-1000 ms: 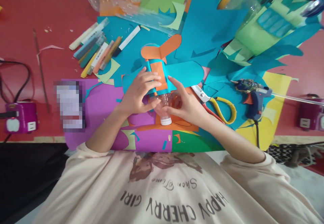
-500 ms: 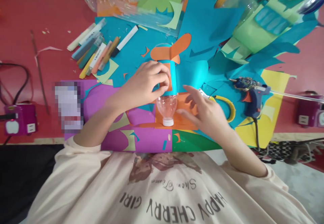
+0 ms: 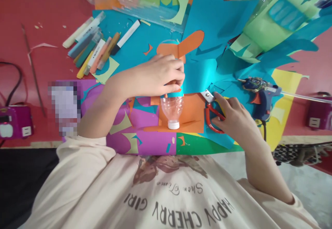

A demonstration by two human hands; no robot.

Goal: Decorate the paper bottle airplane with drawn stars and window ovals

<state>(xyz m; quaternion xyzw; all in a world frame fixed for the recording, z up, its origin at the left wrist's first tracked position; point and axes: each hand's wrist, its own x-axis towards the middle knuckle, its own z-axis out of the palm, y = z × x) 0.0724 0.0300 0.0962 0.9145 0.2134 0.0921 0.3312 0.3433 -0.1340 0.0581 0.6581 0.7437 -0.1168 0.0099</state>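
Note:
A clear plastic bottle point(image 3: 172, 107) with a white cap lies cap end toward me, its far part wrapped in blue paper. Orange rounded paper shapes point(image 3: 190, 44) stick out at its far end. Across the wrapped part, my left hand point(image 3: 166, 73) is closed, fingers curled over a piece of orange paper point(image 3: 177, 90) that mostly hides beneath them. To the right, my right hand point(image 3: 234, 120) grips the handles of scissors point(image 3: 214, 118), thumb at the red loop and index finger along the yellow one. The scissors' blades are partly hidden under blue paper.
A glue gun point(image 3: 267, 97) with a glue stick lies at right, its cord running toward me. Several markers point(image 3: 90, 49) lie at upper left near a blurred phone-like object point(image 3: 64, 106). Paper sheets and scraps cover the work area. Purple power blocks point(image 3: 17, 122) stand at the sides.
My right hand has moved right, away from the bottle, onto the scissors' handles. My left hand has shifted right and farther across the blue wrap, covering more of the orange piece.

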